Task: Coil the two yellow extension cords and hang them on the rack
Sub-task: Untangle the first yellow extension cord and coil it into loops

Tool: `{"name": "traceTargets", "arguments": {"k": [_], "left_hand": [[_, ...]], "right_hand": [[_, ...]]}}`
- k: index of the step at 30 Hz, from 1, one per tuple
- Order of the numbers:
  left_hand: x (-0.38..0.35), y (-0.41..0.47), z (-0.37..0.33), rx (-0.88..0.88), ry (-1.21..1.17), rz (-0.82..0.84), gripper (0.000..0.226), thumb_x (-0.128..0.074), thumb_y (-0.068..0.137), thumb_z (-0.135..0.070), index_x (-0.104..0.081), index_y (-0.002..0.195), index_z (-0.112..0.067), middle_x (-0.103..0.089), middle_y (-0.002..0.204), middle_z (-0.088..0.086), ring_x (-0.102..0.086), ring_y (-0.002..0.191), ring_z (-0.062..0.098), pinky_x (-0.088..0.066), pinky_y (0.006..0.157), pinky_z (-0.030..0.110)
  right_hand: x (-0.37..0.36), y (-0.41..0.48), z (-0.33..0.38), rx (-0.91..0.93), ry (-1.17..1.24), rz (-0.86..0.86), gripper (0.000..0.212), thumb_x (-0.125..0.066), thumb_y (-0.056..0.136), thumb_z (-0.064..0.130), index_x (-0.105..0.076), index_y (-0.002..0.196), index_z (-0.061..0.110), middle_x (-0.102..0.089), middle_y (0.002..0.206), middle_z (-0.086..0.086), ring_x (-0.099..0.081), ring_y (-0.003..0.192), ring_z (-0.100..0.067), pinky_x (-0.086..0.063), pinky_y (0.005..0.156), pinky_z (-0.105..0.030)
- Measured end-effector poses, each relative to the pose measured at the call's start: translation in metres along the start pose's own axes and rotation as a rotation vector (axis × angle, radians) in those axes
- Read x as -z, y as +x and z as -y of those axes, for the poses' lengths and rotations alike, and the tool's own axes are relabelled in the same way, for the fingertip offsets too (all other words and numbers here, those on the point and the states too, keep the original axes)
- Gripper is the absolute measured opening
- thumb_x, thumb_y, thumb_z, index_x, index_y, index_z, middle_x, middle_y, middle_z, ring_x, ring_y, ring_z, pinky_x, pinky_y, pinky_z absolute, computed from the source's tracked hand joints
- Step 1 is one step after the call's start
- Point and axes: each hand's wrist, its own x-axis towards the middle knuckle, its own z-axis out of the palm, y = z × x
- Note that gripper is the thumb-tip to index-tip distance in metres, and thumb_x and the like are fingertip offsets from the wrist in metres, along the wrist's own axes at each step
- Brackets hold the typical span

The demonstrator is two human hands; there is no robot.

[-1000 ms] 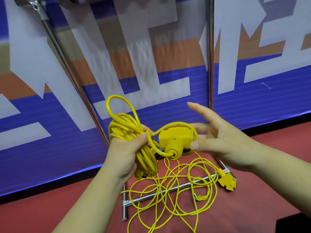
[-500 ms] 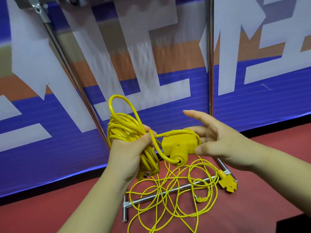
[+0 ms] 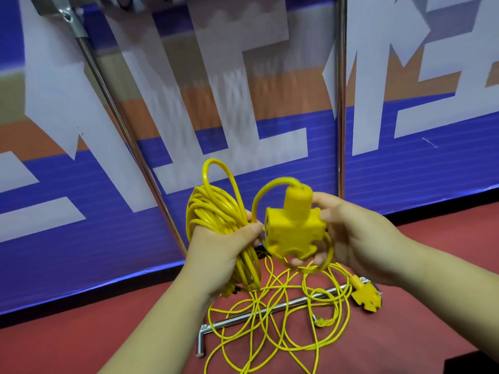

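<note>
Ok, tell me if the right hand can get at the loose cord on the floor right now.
Probably not yet. The right hand grips the socket block, so it is busy. The loose cord lies uncovered on the floor below, so the way looks free once that hand lets go.

Floor point(image 3: 81, 346): tangled cord point(image 3: 280, 337), metal bar point(image 3: 229, 322)

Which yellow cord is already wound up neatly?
The coiled cord gripped in the left hand, its socket block held by the right hand. Its loops are bunched; the other cord sprawls in loose tangles on the red floor.
</note>
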Motion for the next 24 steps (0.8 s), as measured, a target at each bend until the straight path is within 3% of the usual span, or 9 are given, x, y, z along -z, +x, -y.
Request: {"name": "traceTargets", "arguments": {"k": [2,4,7,10,13,16,18,21,24], "left_hand": [[-0.001,-0.004,-0.001,0.050,-0.038,0.036,0.027,-0.085,0.071,-0.023,-0.070,0.086,-0.006,-0.065,0.071,0.019,-0.063,0.066,0.030,-0.054,0.075,0.057],[-0.002,-0.003,-0.001,0.108,-0.094,0.023,0.026,-0.084,0.071,-0.018,-0.070,0.087,-0.003,-0.062,0.067,0.018,-0.060,0.060,0.028,-0.051,0.070,0.055],[-0.005,-0.004,-0.004,0.195,-0.140,-0.023,0.014,-0.081,0.075,-0.005,-0.070,0.082,-0.001,-0.059,0.062,0.018,-0.056,0.055,0.026,-0.048,0.068,0.052],[-0.005,-0.004,-0.005,0.218,-0.129,-0.058,0.010,-0.073,0.083,-0.002,-0.071,0.073,-0.005,-0.059,0.061,0.017,-0.056,0.055,0.027,-0.047,0.069,0.048],[-0.006,-0.003,-0.005,0.199,-0.089,-0.055,0.014,-0.074,0.082,-0.003,-0.073,0.070,-0.009,-0.061,0.061,0.018,-0.056,0.055,0.026,-0.049,0.067,0.044],[-0.006,-0.001,-0.006,0.207,-0.111,-0.090,0.005,-0.074,0.083,-0.003,-0.071,0.078,-0.003,-0.060,0.061,0.017,-0.055,0.052,0.026,-0.052,0.059,0.039],[-0.004,0.001,-0.006,0.227,-0.144,-0.126,0.011,-0.074,0.081,-0.002,-0.069,0.088,0.003,-0.058,0.061,0.017,-0.056,0.050,0.023,-0.050,0.051,0.030],[0.001,0.004,-0.005,0.250,-0.175,-0.156,0.036,-0.081,0.067,-0.011,-0.069,0.096,0.006,-0.059,0.066,0.019,-0.057,0.051,0.023,-0.050,0.052,0.029],[0.004,0.006,-0.002,0.277,-0.190,-0.184,0.025,-0.078,0.075,-0.005,-0.068,0.096,0.004,-0.069,0.080,0.024,-0.059,0.054,0.021,-0.050,0.058,0.032]], "right_hand": [[-0.003,0.000,-0.001,0.003,0.041,-0.045,0.051,-0.056,0.086,0.047,-0.058,0.129,0.020,-0.075,0.094,-0.014,-0.071,0.064,-0.034,-0.048,0.061,-0.045],[-0.006,-0.006,0.000,-0.026,0.149,-0.075,0.040,-0.037,0.100,0.041,-0.057,0.132,0.027,-0.074,0.109,-0.015,-0.072,0.066,-0.035,-0.049,0.054,-0.034],[-0.008,-0.010,0.000,-0.035,0.205,-0.042,0.046,-0.056,0.090,0.040,-0.054,0.135,0.033,-0.072,0.118,-0.013,-0.073,0.073,-0.033,-0.058,0.058,-0.030],[-0.011,-0.009,-0.002,0.011,0.060,-0.143,0.066,-0.071,0.078,0.017,-0.048,0.138,0.034,-0.073,0.088,-0.006,-0.067,0.067,-0.021,-0.052,0.057,-0.025],[-0.012,-0.008,-0.006,0.051,-0.056,-0.229,0.061,-0.066,0.089,0.013,-0.044,0.141,0.034,-0.068,0.071,0.001,-0.060,0.067,-0.012,-0.043,0.063,-0.024],[-0.009,-0.005,-0.004,0.069,-0.046,-0.299,0.052,-0.062,0.094,0.017,-0.046,0.139,0.040,-0.072,0.085,-0.006,-0.068,0.079,-0.014,-0.049,0.082,-0.028],[-0.005,-0.003,-0.001,0.092,0.013,-0.355,0.051,-0.057,0.098,0.016,-0.045,0.141,0.042,-0.071,0.090,-0.010,-0.068,0.084,-0.021,-0.053,0.085,-0.031],[0.005,-0.002,0.001,0.097,0.086,-0.420,0.045,-0.048,0.103,0.011,-0.048,0.138,0.039,-0.075,0.097,-0.012,-0.074,0.092,-0.029,-0.058,0.077,-0.032],[0.016,0.000,-0.001,0.073,-0.038,-0.558,0.035,-0.045,0.105,0.012,-0.055,0.133,0.030,-0.067,0.079,0.000,-0.064,0.059,-0.011,-0.052,0.054,-0.020]]}}
